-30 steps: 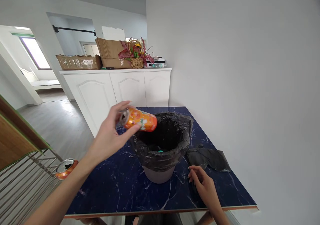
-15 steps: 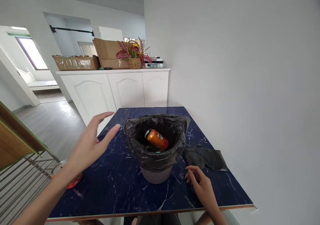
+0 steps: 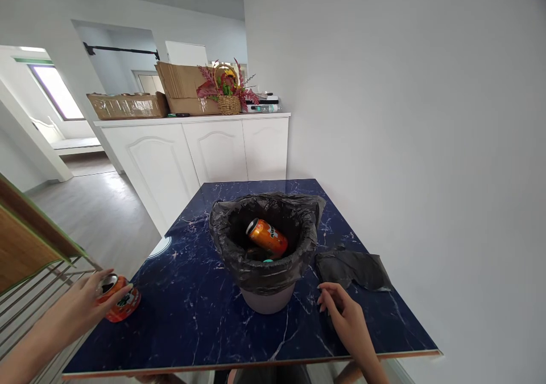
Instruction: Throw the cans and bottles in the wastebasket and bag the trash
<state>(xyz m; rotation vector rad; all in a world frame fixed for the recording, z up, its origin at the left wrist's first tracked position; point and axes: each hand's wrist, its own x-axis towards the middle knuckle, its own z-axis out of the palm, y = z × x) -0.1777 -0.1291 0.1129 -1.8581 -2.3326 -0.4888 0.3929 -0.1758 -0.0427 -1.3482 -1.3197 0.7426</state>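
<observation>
My left hand [image 3: 91,300] is at the table's left edge, its thumb and fingers around an orange-red soda can [image 3: 124,305] that stands upright. In the middle is a waste bin [image 3: 268,298] lined with a black plastic bag [image 3: 273,279]. An orange soda can [image 3: 268,236] lies tilted inside it, and a small teal thing shows beneath that can. My right hand [image 3: 343,313] rests on the table to the right of the bin, empty, fingers loosely curled and slightly apart. Just beyond it lies a flat folded black plastic bag [image 3: 354,270].
The blue marbled table [image 3: 187,327] borders a white wall on the right. A metal rack with a wooden panel [image 3: 25,236] stands close on the left. Beyond the table, a white cabinet [image 3: 157,151] carries cardboard boxes [image 3: 128,106] and a flower basket [image 3: 229,105].
My left hand has moved left and down from beside the bin to the soda can at the table's left edge and closed around it. My right hand has stayed put.
</observation>
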